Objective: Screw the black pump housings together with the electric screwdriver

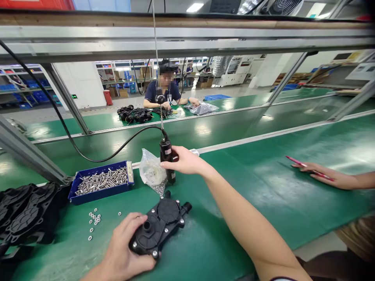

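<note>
My left hand (124,248) is closed around the left end of a black plastic pump housing (159,224) lying on the green bench. Several silver screw heads show around the housing's edge. Behind it, my right hand (186,160) grips a black electric screwdriver (166,156), which hangs upright from a cable. The screwdriver's lower end is above the bench, beyond the housing. Beside it sits a clear plastic bag (152,171) with small metal parts. A blue tray (101,191) of loose screws (102,180) stands to the left, and several washers (94,219) lie scattered in front of it.
Black housings (26,214) are piled at the left edge. A black cord (67,134) loops over the tray. At right, another person's hand (328,175) holds a red pen (310,168). Across the bench, a co-worker (164,88) sits by black cabled parts (134,114). A metal frame (187,37) spans overhead.
</note>
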